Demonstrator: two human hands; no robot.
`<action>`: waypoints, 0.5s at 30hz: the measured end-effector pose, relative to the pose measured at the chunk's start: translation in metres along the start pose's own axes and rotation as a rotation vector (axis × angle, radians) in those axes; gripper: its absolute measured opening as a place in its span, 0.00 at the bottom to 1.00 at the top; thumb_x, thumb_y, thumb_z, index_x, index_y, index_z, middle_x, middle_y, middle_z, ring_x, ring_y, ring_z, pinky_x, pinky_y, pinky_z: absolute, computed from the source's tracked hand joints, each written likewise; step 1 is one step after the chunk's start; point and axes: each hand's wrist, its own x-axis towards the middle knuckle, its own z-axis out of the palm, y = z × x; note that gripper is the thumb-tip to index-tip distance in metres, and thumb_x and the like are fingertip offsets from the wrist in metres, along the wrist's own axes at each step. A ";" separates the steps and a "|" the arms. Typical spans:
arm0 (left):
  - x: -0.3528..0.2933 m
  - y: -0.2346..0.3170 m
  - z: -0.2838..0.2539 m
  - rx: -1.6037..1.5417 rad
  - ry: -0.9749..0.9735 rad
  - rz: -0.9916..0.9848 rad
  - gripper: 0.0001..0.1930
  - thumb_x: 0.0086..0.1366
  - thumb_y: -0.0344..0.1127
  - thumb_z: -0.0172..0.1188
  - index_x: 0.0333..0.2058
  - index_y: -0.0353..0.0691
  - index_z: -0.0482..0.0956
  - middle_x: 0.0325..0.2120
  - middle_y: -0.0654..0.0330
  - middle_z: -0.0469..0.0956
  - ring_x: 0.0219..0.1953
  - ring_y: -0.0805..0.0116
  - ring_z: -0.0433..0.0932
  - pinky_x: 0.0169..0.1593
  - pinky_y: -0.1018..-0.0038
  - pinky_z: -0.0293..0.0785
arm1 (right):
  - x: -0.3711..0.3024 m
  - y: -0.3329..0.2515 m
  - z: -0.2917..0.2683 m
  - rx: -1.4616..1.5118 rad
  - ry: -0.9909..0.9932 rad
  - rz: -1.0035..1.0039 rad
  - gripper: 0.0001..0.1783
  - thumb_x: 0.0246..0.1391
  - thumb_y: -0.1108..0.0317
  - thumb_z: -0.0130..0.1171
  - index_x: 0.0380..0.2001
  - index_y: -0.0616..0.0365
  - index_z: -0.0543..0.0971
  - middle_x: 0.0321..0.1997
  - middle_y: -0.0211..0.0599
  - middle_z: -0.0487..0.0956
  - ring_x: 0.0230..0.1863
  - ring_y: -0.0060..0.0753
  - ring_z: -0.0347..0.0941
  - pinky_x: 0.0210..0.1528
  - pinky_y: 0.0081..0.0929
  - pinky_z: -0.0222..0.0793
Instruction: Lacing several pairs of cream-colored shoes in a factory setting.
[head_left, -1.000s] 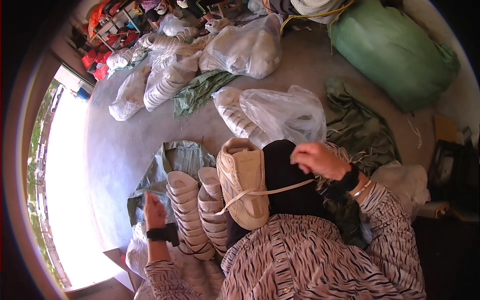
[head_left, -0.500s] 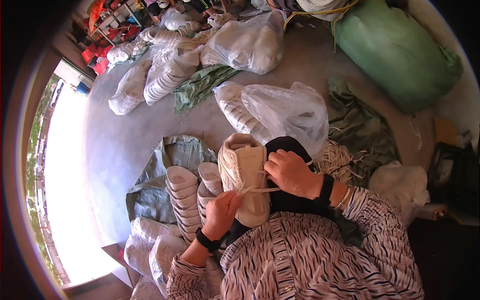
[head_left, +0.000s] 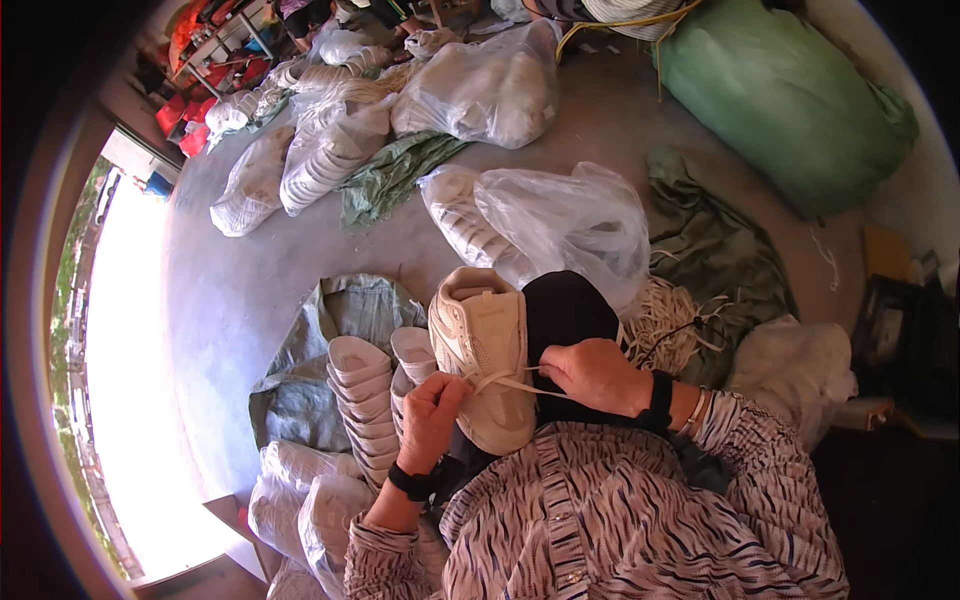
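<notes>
A cream sneaker (head_left: 500, 417) lies on my dark-clad lap, its heel opening pointing away from me and its toe toward my body. A flat pale shoelace (head_left: 508, 381) crosses the lower part of its lacing area. My left hand (head_left: 430, 418) is closed at the sneaker's left side, thumb and finger pinching the lace by the eyelets. To the right of the shoe, my right hand (head_left: 597, 377) is closed in a pinch on a lace strand drawn out sideways. The lace ends inside the fingers are hidden.
Nested stacks of pale shoe uppers (head_left: 362, 400) stand left of my lap, beside a grey-green woven sack (head_left: 300, 350). A bundle of loose laces (head_left: 668, 318) lies to the right. Ahead are bagged shoes (head_left: 465, 205), a clear plastic bag (head_left: 575, 215) and a large green sack (head_left: 780, 100).
My right hand has moved off the shoe's upper right edge, slightly down and right, drawing a lace strand outward. My left hand has shifted slightly up and left, still at the lace.
</notes>
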 end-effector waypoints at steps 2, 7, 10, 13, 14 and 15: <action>0.001 0.000 -0.002 0.001 -0.053 -0.018 0.09 0.62 0.32 0.53 0.28 0.33 0.76 0.19 0.69 0.70 0.24 0.82 0.65 0.29 0.83 0.63 | 0.002 -0.003 0.000 0.035 0.053 0.000 0.08 0.51 0.64 0.54 0.26 0.57 0.76 0.19 0.46 0.75 0.24 0.50 0.74 0.26 0.42 0.68; 0.002 -0.003 -0.002 -0.033 -0.061 -0.034 0.09 0.62 0.32 0.52 0.27 0.33 0.76 0.19 0.69 0.70 0.24 0.82 0.65 0.29 0.84 0.62 | 0.005 -0.005 -0.002 -0.006 0.051 0.019 0.08 0.50 0.64 0.55 0.25 0.57 0.76 0.19 0.45 0.75 0.25 0.50 0.74 0.27 0.42 0.69; 0.002 -0.006 -0.004 -0.046 -0.064 -0.033 0.09 0.62 0.32 0.52 0.27 0.34 0.76 0.19 0.69 0.70 0.24 0.82 0.65 0.28 0.84 0.62 | 0.007 -0.005 0.000 0.017 0.083 0.023 0.07 0.49 0.65 0.55 0.24 0.57 0.76 0.19 0.45 0.75 0.25 0.50 0.74 0.28 0.42 0.69; 0.001 -0.006 -0.003 -0.079 -0.074 -0.040 0.09 0.62 0.33 0.53 0.27 0.34 0.76 0.20 0.69 0.70 0.24 0.83 0.65 0.29 0.84 0.62 | 0.007 -0.003 0.002 0.028 0.094 0.039 0.07 0.49 0.65 0.55 0.24 0.57 0.76 0.19 0.45 0.75 0.25 0.51 0.74 0.28 0.43 0.68; 0.001 -0.006 -0.003 -0.103 -0.080 -0.052 0.09 0.62 0.33 0.53 0.27 0.34 0.76 0.20 0.69 0.71 0.23 0.83 0.65 0.29 0.84 0.62 | 0.007 -0.003 0.002 0.032 0.088 0.056 0.08 0.49 0.65 0.54 0.23 0.57 0.76 0.19 0.45 0.75 0.25 0.51 0.74 0.28 0.43 0.68; 0.001 -0.006 -0.003 -0.106 -0.080 -0.052 0.09 0.62 0.33 0.53 0.27 0.34 0.76 0.20 0.69 0.71 0.23 0.83 0.65 0.29 0.84 0.62 | 0.007 -0.004 0.002 0.029 0.086 0.056 0.08 0.49 0.65 0.54 0.23 0.57 0.76 0.19 0.45 0.75 0.25 0.51 0.74 0.28 0.43 0.68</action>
